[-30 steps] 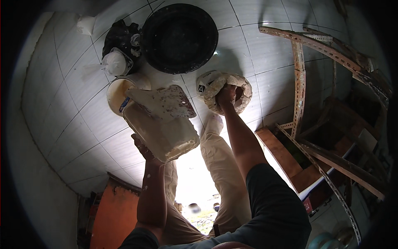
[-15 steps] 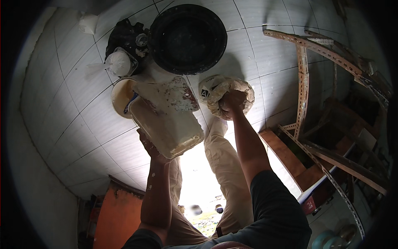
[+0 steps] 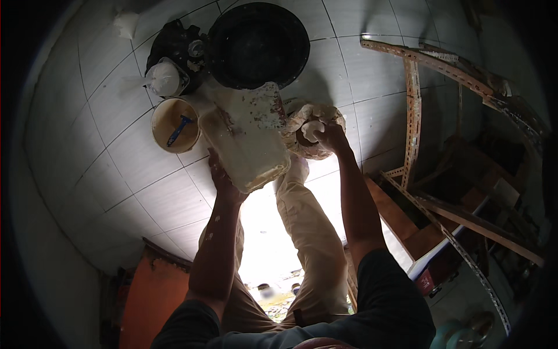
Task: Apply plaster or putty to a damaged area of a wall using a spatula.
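Observation:
My left hand [image 3: 222,176] grips the near-left edge of a stained white paint tray [image 3: 256,148], holding it tilted over the floor. The tray's far end is blotched with old dried paint. To its right, my right hand [image 3: 332,138] is at the mouth of a crumpled bag [image 3: 317,152] with a rolled-down rim. Its fingers are closed round a pale, rounded thing [image 3: 312,130], whose kind I cannot make out. Left of the tray stands a cream bucket [image 3: 156,129] with a blue-handled tool [image 3: 179,131] inside.
A large black basin [image 3: 258,46] stands at the far side, beside a dark bag [image 3: 168,46] and a knotted clear bag of white material [image 3: 164,78]. Rusty slotted metal frames [image 3: 411,110] take up the right. An orange panel [image 3: 152,299] is at the near left.
My left hand has shifted the tray slightly right and away, uncovering the bucket and its blue-handled tool. My right hand has risen from inside the bag, now showing the pale, rounded thing.

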Demonstrator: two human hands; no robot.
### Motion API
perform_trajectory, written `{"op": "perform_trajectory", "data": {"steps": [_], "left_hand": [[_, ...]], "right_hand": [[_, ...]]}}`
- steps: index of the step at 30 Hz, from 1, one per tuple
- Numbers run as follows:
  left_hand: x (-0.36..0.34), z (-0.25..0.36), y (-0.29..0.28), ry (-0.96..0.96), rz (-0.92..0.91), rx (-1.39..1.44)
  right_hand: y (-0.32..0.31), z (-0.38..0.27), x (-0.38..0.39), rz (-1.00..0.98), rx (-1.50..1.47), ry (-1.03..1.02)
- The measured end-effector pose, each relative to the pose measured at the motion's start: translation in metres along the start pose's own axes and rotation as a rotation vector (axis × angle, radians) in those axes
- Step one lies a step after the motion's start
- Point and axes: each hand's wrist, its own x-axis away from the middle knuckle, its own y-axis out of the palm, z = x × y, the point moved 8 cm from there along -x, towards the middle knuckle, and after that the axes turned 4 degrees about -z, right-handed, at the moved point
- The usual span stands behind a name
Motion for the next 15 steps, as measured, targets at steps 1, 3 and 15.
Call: {"op": "perform_trajectory", "data": {"steps": [1, 3, 15], "left_hand": [[-0.001, -0.005, -0.017, -0.041, 0.022, -0.176], [0.003, 0.003, -0.028, -0.067, 0.070, -0.372], [-0.012, -0.034, 0.003, -0.279, 0.130, 0.085]], "right_hand": [[-0.010, 0.000, 0.009, 0.014, 0.050, -0.038], [-0.038, -0.044, 0.044, 0.068, -0.212, -0.015], [-0.135, -0.194, 0.182, 0.628, -0.525, -0.359]]}}
